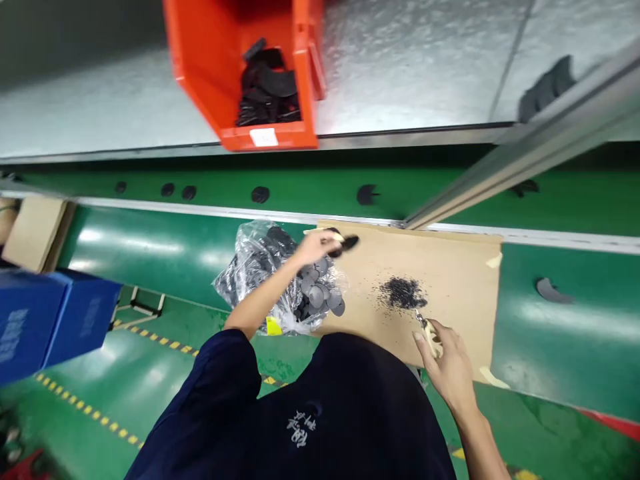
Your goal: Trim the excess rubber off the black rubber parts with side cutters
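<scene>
My left hand (311, 249) is closed on a dark flat part (350, 243), blurred by motion, above the back left edge of a cardboard sheet (460, 280). Beneath that forearm lies a clear plastic bag (246, 270) full of dark flat parts, with loose grey discs (317, 295) spilling at its mouth. My right hand (453, 367) is wrapped around small cutting pliers (431, 337) with pale handles. Their metal tip points at a heap of tiny black scraps (401, 293) on the cardboard. Pale covers seem to be on some fingers.
An orange bin (270, 139) holding black pieces sits on the metal shelf (400, 67) above the bench. A slanted metal post (525, 147) rises behind the cardboard. One curved dark piece (553, 291) lies at right. Blue boxes (35, 320) stand at left.
</scene>
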The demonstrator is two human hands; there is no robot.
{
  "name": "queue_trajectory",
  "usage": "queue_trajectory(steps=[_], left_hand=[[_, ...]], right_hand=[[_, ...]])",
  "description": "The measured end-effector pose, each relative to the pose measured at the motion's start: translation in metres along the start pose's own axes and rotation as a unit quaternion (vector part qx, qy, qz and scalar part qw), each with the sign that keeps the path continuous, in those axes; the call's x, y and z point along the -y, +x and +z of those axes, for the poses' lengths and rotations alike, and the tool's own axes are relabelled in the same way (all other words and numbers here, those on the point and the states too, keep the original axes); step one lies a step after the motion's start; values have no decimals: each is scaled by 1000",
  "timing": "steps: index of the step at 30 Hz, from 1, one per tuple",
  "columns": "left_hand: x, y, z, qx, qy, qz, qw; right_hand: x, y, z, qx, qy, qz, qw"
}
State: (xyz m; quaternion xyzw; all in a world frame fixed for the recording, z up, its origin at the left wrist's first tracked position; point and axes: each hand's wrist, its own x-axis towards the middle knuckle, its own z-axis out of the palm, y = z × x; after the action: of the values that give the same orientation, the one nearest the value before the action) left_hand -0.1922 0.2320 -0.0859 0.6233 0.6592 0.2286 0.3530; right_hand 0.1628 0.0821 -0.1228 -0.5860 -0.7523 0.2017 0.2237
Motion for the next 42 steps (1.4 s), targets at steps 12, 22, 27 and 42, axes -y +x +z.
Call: queue_trajectory(steps=[12, 22, 27, 42], left_hand=[[51, 157, -33, -7, 226, -10, 974], [-8, 197, 52, -24, 107, 2, 994], [-10, 162, 45, -41, 53, -4, 998], [17, -171, 122, 44, -2, -61, 997]], right_hand=[[-62, -71, 60, -10, -115, 158, 981], [-62, -49, 52, 22, -111, 118, 987], [-33, -49, 56, -40, 13, 169, 985], [36, -9, 37, 173, 458, 181, 853]])
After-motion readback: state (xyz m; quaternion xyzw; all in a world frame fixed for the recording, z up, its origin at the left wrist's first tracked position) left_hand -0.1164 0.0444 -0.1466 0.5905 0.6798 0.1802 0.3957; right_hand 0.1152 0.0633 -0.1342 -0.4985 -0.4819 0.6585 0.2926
